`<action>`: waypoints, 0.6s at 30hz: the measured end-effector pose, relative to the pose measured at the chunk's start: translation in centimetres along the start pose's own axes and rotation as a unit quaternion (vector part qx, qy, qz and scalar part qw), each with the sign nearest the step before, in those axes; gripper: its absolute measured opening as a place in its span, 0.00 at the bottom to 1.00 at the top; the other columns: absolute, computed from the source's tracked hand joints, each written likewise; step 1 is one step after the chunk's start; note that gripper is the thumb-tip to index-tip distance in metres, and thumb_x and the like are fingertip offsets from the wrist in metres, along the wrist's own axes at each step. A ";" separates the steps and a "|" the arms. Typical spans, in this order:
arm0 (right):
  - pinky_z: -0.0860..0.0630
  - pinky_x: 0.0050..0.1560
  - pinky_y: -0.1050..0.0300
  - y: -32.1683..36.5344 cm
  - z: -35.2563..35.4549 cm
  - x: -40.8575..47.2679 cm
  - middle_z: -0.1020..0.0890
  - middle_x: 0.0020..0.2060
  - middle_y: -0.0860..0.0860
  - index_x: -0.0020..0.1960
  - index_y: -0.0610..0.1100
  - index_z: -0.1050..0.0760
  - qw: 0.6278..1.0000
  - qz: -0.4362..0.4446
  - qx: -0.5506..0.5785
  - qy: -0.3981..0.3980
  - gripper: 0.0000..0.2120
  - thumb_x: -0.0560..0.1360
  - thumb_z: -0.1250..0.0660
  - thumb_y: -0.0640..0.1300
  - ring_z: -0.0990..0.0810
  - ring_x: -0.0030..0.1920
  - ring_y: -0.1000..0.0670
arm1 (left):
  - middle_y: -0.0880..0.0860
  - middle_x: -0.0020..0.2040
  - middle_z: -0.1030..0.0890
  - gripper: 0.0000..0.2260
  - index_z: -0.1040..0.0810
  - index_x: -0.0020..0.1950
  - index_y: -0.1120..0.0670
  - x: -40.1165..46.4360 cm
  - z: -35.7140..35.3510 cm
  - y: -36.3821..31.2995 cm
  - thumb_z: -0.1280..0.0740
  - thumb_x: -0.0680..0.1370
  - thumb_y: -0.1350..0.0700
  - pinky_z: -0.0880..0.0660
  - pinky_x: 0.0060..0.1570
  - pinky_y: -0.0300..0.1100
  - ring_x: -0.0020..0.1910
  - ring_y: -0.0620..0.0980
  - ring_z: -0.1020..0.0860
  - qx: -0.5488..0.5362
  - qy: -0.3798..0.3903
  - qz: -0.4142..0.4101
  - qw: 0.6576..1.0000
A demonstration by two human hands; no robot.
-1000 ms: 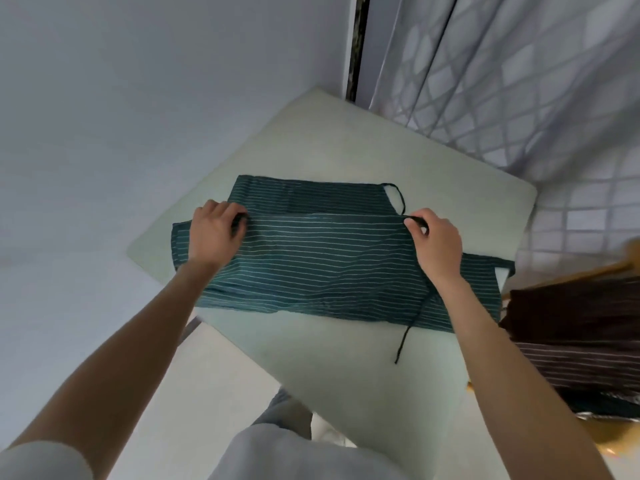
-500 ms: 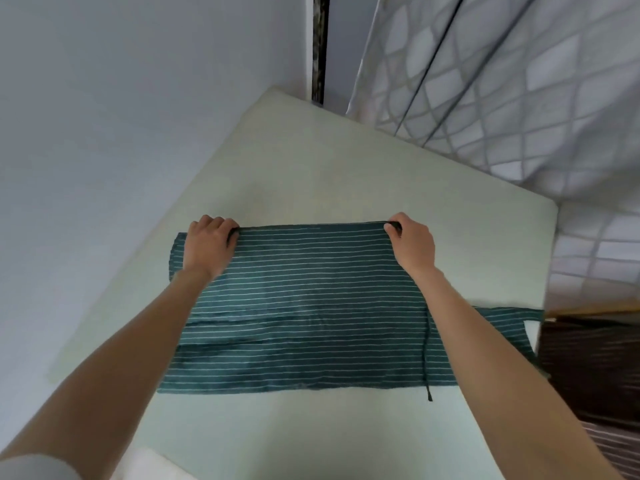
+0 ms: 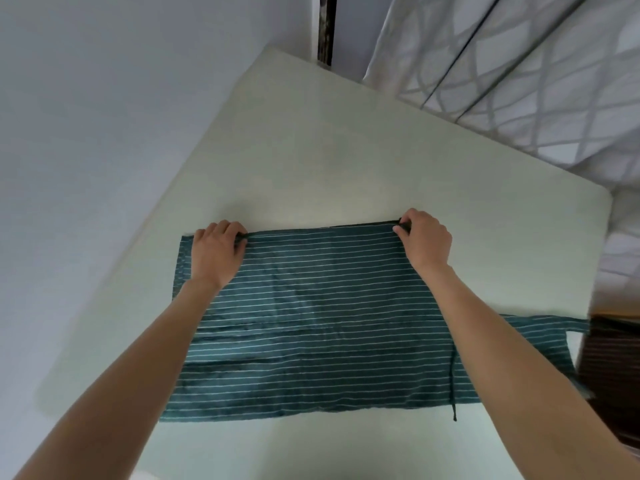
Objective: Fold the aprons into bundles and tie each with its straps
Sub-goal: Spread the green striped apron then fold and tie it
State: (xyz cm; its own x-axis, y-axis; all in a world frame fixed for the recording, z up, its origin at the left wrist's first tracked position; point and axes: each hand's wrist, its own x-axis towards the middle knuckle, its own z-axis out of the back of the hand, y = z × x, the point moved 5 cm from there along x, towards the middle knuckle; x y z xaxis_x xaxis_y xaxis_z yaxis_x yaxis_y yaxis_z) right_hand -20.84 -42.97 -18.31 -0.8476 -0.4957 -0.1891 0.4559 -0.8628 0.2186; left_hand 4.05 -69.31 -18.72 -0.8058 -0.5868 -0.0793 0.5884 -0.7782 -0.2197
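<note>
A dark green apron (image 3: 322, 320) with thin white stripes lies folded flat on the pale table (image 3: 311, 161). My left hand (image 3: 216, 254) pinches the fold's far left corner, and my right hand (image 3: 426, 242) pinches its far right corner. A thin dark strap (image 3: 453, 386) runs down over the cloth below my right forearm and ends just past the near edge. A striped band of the apron (image 3: 550, 323) reaches toward the table's right edge.
A white wall stands along the table's left side. Patterned grey curtains (image 3: 519, 71) hang behind the far right edge. Dark brown striped cloth (image 3: 609, 375) lies on something beside the table at the right.
The near layer has been carried over the far part of the apron, covering it. Both hands moved away from me with the edge, and the view tilted closer to the table.
</note>
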 end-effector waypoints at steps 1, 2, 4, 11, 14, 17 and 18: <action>0.28 0.39 0.57 0.1 -0.1 0.1 0.20 0.47 0.48 0.53 0.44 0.25 1.000 -0.004 0.001 -0.001 0.11 0.77 0.36 0.51 0.22 0.44 0.48 | 0.55 0.49 0.20 0.07 0.23 0.53 0.56 0.0 0.0 -0.1 0.35 0.76 0.58 0.32 0.55 0.53 0.49 0.58 0.23 0.000 -0.008 0.006 1.000; 0.28 0.40 0.56 0.1 -0.2 0.1 0.20 0.48 0.48 0.53 0.44 0.26 1.000 -0.009 0.006 0.002 0.11 0.77 0.36 0.52 0.22 0.45 0.48 | 0.55 0.50 0.20 0.08 0.23 0.54 0.55 0.0 0.0 -0.4 0.35 0.76 0.59 0.33 0.57 0.54 0.51 0.58 0.24 0.002 -0.013 0.012 1.000; 0.28 0.42 0.55 0.3 -0.1 -0.4 0.21 0.50 0.48 0.56 0.44 0.28 0.999 -0.007 0.033 0.004 0.14 0.77 0.36 0.53 0.23 0.48 0.47 | 0.55 0.54 0.22 0.11 0.24 0.56 0.55 -0.2 -0.1 -1.5 0.35 0.74 0.61 0.35 0.60 0.54 0.55 0.58 0.26 0.007 -0.032 0.003 0.999; 0.28 0.51 0.51 -3.1 2.7 -11.3 0.23 0.52 0.44 0.58 0.42 0.27 0.989 -0.029 0.081 -0.117 0.15 0.74 0.32 0.47 0.26 0.52 0.44 | 0.53 0.58 0.23 0.12 0.24 0.58 0.53 -3.7 -1.9 -13.8 0.33 0.75 0.56 0.30 0.61 0.53 0.60 0.55 0.27 -0.111 0.011 -0.177 0.978; 0.27 0.49 0.49 -6.6 1.1 -17.8 0.25 0.52 0.44 0.58 0.42 0.29 0.983 -0.155 0.068 -0.070 0.19 0.73 0.30 0.50 0.26 0.51 0.44 | 0.52 0.69 0.32 0.24 0.33 0.69 0.50 -6.2 -4.1 -18.4 0.36 0.76 0.43 0.41 0.69 0.53 0.69 0.53 0.35 -0.088 0.118 -0.203 0.968; 0.29 0.44 0.52 -9.1 -1.1 -22.0 0.25 0.54 0.45 0.60 0.42 0.32 0.967 -0.238 0.091 0.004 0.21 0.73 0.31 0.52 0.24 0.51 0.44 | 0.51 0.77 0.47 0.35 0.48 0.76 0.47 -8.3 -6.2 -21.1 0.43 0.74 0.33 0.58 0.71 0.60 0.75 0.51 0.50 -0.024 0.196 -0.199 0.960; 0.30 0.43 0.53 -9.6 -1.5 -22.6 0.25 0.55 0.45 0.61 0.42 0.33 0.965 -0.242 0.096 0.012 0.21 0.74 0.32 0.51 0.23 0.50 0.44 | 0.51 0.77 0.51 0.36 0.51 0.76 0.45 -8.8 -6.7 -21.5 0.45 0.74 0.32 0.61 0.70 0.62 0.76 0.51 0.54 -0.010 0.210 -0.193 0.958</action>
State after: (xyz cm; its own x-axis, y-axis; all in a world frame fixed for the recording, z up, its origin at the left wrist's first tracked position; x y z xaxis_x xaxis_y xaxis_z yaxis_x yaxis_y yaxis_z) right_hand -5.68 -23.69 -17.55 -0.9409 -0.0425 -0.3360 -0.0538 -0.9608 0.2721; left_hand -1.97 -45.85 -19.83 -0.9218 -0.1102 -0.3717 0.2420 -0.9126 -0.3296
